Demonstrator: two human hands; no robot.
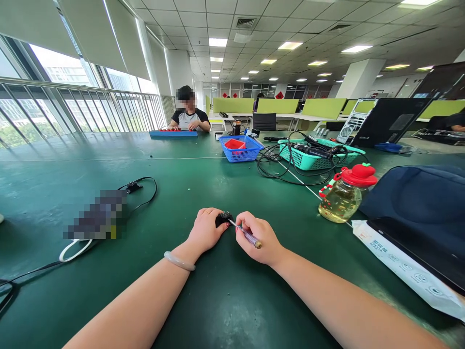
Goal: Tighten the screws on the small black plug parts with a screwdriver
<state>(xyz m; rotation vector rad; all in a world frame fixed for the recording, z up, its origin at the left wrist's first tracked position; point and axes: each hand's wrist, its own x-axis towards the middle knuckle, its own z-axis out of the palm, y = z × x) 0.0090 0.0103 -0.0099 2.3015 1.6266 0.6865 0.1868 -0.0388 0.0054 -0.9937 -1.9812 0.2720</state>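
Observation:
My left hand [204, 228] is closed around a small black part [225, 215] on the green table [225, 300]. The part's top looks rough or studded, and the fingers cover much of it, so its exact kind cannot be made out. In my right hand [262, 241] is a screwdriver [251, 238] with a translucent purplish handle, gripped between thumb and fingers. Its thin metal shaft slants up and left, and the tip meets or nearly meets the black part. A pale bangle [179, 261] circles my left wrist.
A blurred-out device with a cable [156, 186] lies left. Beyond my hands are a blue basket [241, 154] and a green basket [308, 162] of cables. To the right stand a red-lidded bottle [339, 201], a dark bag [417, 208] and a phone [417, 249]. Another person [189, 116] sits opposite.

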